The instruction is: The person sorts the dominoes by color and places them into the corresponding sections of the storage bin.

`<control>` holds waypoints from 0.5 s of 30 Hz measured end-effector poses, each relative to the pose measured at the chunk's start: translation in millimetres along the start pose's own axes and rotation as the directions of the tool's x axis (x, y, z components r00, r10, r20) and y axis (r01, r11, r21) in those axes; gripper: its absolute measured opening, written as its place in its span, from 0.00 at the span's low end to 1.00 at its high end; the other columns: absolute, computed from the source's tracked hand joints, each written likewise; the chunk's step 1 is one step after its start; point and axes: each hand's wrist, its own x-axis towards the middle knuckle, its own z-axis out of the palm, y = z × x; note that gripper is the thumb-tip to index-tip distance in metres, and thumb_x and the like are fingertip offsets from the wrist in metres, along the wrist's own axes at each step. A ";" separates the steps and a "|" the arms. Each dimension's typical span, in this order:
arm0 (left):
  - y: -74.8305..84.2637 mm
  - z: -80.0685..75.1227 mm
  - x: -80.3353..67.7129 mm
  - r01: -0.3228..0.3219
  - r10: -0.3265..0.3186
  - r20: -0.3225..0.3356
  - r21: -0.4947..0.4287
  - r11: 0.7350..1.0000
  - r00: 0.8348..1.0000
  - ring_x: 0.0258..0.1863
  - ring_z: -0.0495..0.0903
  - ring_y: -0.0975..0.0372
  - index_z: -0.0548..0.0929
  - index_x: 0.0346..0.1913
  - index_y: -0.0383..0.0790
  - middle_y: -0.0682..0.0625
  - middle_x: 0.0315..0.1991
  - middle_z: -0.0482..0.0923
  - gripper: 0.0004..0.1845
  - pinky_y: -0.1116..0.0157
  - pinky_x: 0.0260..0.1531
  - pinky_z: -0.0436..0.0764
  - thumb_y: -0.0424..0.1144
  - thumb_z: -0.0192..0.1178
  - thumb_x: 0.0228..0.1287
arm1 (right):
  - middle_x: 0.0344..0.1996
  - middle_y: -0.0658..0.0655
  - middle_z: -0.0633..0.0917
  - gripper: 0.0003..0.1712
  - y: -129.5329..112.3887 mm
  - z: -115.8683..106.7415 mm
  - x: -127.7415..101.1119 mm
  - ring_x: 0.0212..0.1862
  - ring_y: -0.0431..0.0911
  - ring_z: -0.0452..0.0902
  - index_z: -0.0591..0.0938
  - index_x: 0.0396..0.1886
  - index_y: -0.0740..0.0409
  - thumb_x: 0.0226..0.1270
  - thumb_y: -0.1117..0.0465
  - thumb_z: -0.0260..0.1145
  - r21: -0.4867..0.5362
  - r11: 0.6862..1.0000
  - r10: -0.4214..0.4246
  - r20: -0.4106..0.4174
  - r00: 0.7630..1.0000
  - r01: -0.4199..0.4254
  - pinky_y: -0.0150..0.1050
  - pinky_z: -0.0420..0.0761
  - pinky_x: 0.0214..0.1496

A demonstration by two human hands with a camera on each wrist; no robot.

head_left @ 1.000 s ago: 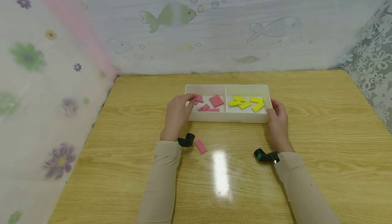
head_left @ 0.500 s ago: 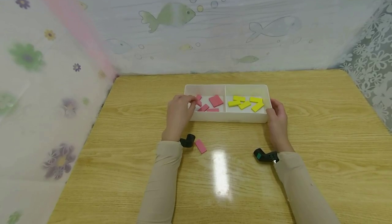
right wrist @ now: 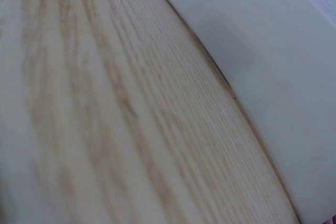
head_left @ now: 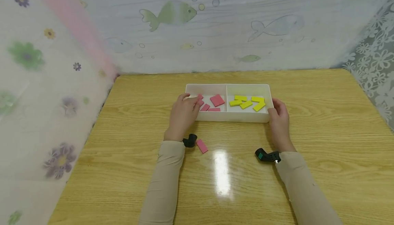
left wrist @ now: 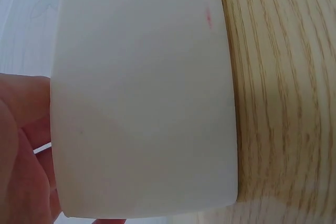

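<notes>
A white two-compartment tray (head_left: 243, 117) stands on the table. My left hand (head_left: 183, 114) reaches over its left end, fingers inside the left compartment right at a small pink tile (head_left: 200, 103); they look relaxed rather than pinching it. In the left wrist view, fingers (left wrist: 29, 98) show past the tray's wall (left wrist: 147, 98). Other pink tiles, among them a larger square pink piece (head_left: 217, 100), lie in that compartment. Several yellow tiles (head_left: 246, 104) lie in the right one. My right hand (head_left: 279, 124) grips the tray's right end, thumb at the front corner and fingers along the side.
One pink tile (head_left: 202, 146) lies on the wooden table (head_left: 227, 208) in front of the tray, close to the left wrist camera (head_left: 190, 140). The right wrist camera (head_left: 267, 155) sits above the table. Behind the table hangs a fish-patterned sheet (head_left: 215, 30).
The left fingers held a pink tile over the left compartment; it now lies inside near the fingertips. The hand has shifted slightly right and its fingers have loosened. The right hand has stayed put.
</notes>
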 end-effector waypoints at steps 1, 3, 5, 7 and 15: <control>0.0 -0.1 -0.2 0.003 -0.003 0.006 -0.005 1.000 1.000 0.56 0.65 0.56 0.80 0.50 0.49 0.54 0.39 0.82 0.14 0.53 0.47 0.70 0.42 0.54 0.62 | 0.61 0.55 0.64 0.23 0.1 0.1 0.0 0.61 0.43 0.58 0.62 0.62 0.57 0.67 0.61 0.44 0.001 1.000 0.000 -0.002 1.000 0.000 0.41 0.60 0.60; 0.0 -0.2 -0.3 0.006 -0.006 0.014 -0.012 1.000 1.000 0.56 0.65 0.56 0.80 0.51 0.49 0.54 0.41 0.81 0.15 0.53 0.47 0.70 0.43 0.54 0.63 | 0.61 0.55 0.64 0.23 0.5 0.2 0.4 0.61 0.43 0.58 0.62 0.61 0.57 0.67 0.61 0.44 0.003 1.000 -0.002 -0.004 1.000 0.002 0.41 0.60 0.60; -0.2 -0.1 0.0 0.002 -0.002 0.016 -0.015 1.000 1.000 0.56 0.65 0.56 0.80 0.51 0.49 0.53 0.44 0.80 0.15 0.53 0.48 0.70 0.44 0.53 0.63 | 0.61 0.55 0.64 0.23 0.6 0.3 0.8 0.61 0.43 0.58 0.62 0.61 0.57 0.67 0.61 0.44 0.004 1.000 -0.004 -0.005 1.000 0.004 0.41 0.59 0.61; -0.3 -0.2 0.4 -0.010 0.010 0.013 -0.021 1.000 1.000 0.55 0.66 0.55 0.80 0.51 0.48 0.53 0.45 0.79 0.15 0.54 0.49 0.69 0.44 0.54 0.63 | 0.61 0.55 0.64 0.23 0.6 0.3 1.0 0.61 0.43 0.59 0.62 0.61 0.57 0.67 0.61 0.44 0.004 1.000 -0.006 -0.006 1.000 0.006 0.41 0.59 0.60; -1.9 -3.5 1.5 -0.013 0.018 0.050 -0.086 0.996 0.999 0.55 0.66 0.56 0.80 0.50 0.45 0.50 0.51 0.75 0.14 0.60 0.54 0.66 0.42 0.55 0.62 | 0.61 0.55 0.64 0.23 -0.4 0.9 0.5 0.61 0.43 0.58 0.62 0.62 0.58 0.66 0.62 0.45 0.026 1.000 0.004 -0.009 1.000 -0.004 0.41 0.59 0.61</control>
